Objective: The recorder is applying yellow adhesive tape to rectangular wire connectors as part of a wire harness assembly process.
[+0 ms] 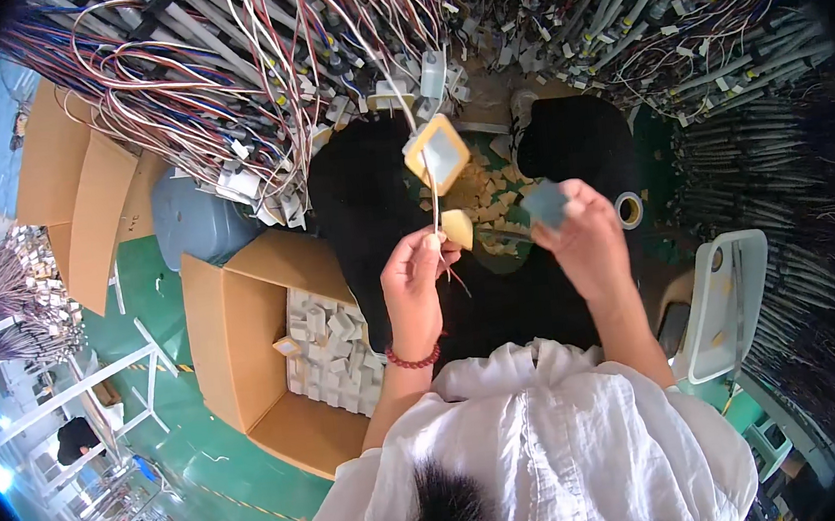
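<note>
My left hand (414, 283) pinches a thin pair of wires (435, 203) just below a square white pad with a yellow border (439, 155), which the wires run past. A small yellowish piece (457, 229) shows at the same fingertips; whether it is held or stuck to the wire I cannot tell. To the right, my right hand (586, 239) grips a flat grey-blue square piece (545, 205) by its edge, slightly blurred. The two hands are apart, above my dark-clothed lap.
Dense bundles of grey cables (605, 16) with coloured wires hang ahead and right. At the left, an open cardboard box (213, 350) holds white blocks (325, 345), near a blue stool (194, 220). A tape roll (628, 210), white plastic bin (758, 303) and scattered yellowish scraps (481, 189) are also around.
</note>
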Tool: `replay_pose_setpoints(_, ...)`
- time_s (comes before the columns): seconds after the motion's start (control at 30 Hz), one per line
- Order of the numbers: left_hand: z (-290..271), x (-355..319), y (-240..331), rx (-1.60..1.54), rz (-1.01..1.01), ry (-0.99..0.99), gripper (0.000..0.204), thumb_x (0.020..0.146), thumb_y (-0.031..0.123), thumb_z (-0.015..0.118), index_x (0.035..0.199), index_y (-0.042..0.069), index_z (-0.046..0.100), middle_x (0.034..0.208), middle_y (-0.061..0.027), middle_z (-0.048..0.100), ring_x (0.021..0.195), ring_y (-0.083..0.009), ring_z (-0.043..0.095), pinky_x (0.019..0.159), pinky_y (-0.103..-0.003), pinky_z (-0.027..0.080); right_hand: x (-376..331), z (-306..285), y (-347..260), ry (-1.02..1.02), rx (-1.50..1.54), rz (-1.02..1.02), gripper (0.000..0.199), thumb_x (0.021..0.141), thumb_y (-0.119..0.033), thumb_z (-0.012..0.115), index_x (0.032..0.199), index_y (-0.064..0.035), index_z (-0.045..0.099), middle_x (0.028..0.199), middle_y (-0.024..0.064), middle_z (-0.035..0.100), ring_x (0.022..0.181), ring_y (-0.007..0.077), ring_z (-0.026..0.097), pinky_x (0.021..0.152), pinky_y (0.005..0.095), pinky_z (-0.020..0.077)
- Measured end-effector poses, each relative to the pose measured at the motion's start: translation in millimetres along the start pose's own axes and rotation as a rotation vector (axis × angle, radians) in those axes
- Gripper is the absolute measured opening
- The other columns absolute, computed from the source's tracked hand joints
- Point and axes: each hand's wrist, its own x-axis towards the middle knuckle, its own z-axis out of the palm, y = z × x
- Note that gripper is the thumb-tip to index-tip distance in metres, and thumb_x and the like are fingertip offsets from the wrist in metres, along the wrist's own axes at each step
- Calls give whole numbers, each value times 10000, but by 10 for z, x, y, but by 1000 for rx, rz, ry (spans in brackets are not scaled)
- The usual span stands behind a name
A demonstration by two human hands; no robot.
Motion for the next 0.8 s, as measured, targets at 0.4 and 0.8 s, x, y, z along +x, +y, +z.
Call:
replay_pose_setpoints(0.4,3,-128,-30,51,-43,-159,189,933,122,554,939,-54,622,1160,-96,585,632,-58,506,556,-189,410,199,59,310,14,-322,283,124,895,-127,565,914,-4,573,814,63,621,749,155,648,707,278,560)
replay_pose_setpoints(0.8,39,-121,-34,26,-75,-117,201,934,165,563,912,-24,631,750,-10,558,593,-55,458,521,-192,355,214,126,280,-80,-352,293,102,869,-97,585,905,-2,580,849,48,625,718,132,624,697,258,540)
